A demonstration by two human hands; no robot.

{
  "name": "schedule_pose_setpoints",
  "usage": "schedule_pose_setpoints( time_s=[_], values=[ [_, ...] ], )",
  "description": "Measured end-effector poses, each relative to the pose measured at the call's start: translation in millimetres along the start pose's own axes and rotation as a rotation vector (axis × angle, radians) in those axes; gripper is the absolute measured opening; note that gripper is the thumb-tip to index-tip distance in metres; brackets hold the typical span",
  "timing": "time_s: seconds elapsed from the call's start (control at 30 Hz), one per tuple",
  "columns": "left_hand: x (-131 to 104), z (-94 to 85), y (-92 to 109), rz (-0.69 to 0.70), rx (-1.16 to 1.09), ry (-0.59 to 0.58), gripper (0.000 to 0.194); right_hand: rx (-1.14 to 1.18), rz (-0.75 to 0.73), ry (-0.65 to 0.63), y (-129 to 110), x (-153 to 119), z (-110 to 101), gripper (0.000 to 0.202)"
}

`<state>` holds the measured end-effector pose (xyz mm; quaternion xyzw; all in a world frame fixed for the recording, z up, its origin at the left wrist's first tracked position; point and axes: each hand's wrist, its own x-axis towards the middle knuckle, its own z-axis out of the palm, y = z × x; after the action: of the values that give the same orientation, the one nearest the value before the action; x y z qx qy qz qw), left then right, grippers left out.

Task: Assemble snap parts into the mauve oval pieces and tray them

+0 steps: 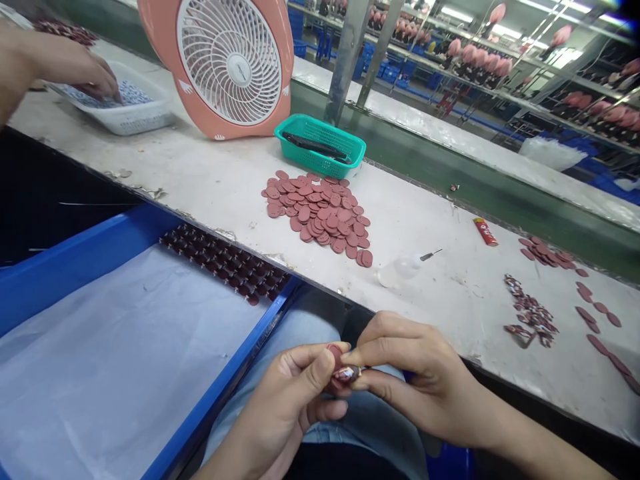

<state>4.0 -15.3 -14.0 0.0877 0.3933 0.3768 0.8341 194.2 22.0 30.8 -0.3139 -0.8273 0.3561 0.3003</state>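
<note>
Above my lap, my left hand (293, 383) pinches a dull-red oval disc (335, 353) between thumb and fingers. My right hand (420, 370) meets it there, its thumb and fingertips closed on a small shiny brown-and-white piece (349, 374) that touches the disc. Fingers cover part of both items, so I cannot tell whether they are joined. On the bench beyond lies a pile of similar red oval discs (325, 213). To the right is a heap of small shiny patterned pieces (535, 313), with more discs (547, 253) behind it.
A clear bottle with a needle tip (400, 270) lies on the bench (440, 313). Behind are a green basket (320, 143) and an orange fan (235, 67). A blue crate (260, 347) holds rows of dark pieces (225, 263). Another person's hand (75, 67) reaches into a white tray (135, 120).
</note>
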Motion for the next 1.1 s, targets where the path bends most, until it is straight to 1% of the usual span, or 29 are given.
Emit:
schedule_pose_setpoints(
  time_s=[0.1, 0.23, 0.3, 0.37, 0.4, 0.43, 0.5, 0.57, 0.6, 0.63, 0.7, 0.77, 0.87, 1.0, 1.1],
  values=[
    [1, -1.9, -1, -0.019, -0.002, -0.01, 0.026, 0.023, 0.042, -0.028, 1, 1, -1, 0.018],
    [4, -2.7, 0, -0.018, -0.018, -0.056, 0.028, 0.061, 0.094, -0.052, 3, 4, -3, 0.016],
    [6, -3.9, 3, -0.024, -0.011, -0.073, 0.034, 0.079, 0.089, -0.037, 5, 5, -4, 0.017],
    [8, -6.7, 6, -0.026, 0.005, -0.066, 0.043, 0.08, 0.075, 0.0, 8, 6, -2, 0.017],
    [9, -8.7, 7, -0.011, 0.015, -0.042, 0.047, 0.058, 0.071, 0.031, 10, 6, 1, 0.017],
    [9, -11.1, 7, 0.022, 0.025, 0.009, 0.05, 0.013, 0.062, 0.071, 12, 7, 5, 0.018],
    [10, -16.5, 7, 0.147, 0.046, 0.184, 0.046, -0.142, 0.034, 0.179, 15, 9, 18, 0.019],
    [10, -22.1, 5, 0.31, 0.086, 0.364, 0.041, -0.319, -0.024, 0.302, 18, 14, 36, 0.02],
    [10, -24.8, 4, 0.384, 0.107, 0.423, 0.04, -0.393, -0.06, 0.354, 20, 18, 47, 0.02],
    [11, -27.4, 4, 0.443, 0.127, 0.457, 0.04, -0.452, -0.094, 0.396, 22, 22, 57, 0.018],
    [14, -32.9, 5, 0.519, 0.163, 0.49, 0.041, -0.513, -0.134, 0.441, 27, 30, 78, 0.015],
    [18, -39.7, 8, 0.547, 0.192, 0.533, 0.039, -0.516, -0.138, 0.449, 32, 38, 95, 0.014],
    [23, -52.4, 14, 0.541, 0.215, 0.606, 0.038, -0.47, -0.123, 0.444, 43, 47, 114, 0.016],
    [25, -67.4, 20, 0.511, 0.251, 0.701, 0.037, -0.405, -0.088, 0.403, 55, 60, 133, 0.017],
    [25, -78.1, 27, 0.477, 0.288, 0.76, 0.037, -0.377, -0.05, 0.377, 58, 68, 143, 0.017]
  ],
)
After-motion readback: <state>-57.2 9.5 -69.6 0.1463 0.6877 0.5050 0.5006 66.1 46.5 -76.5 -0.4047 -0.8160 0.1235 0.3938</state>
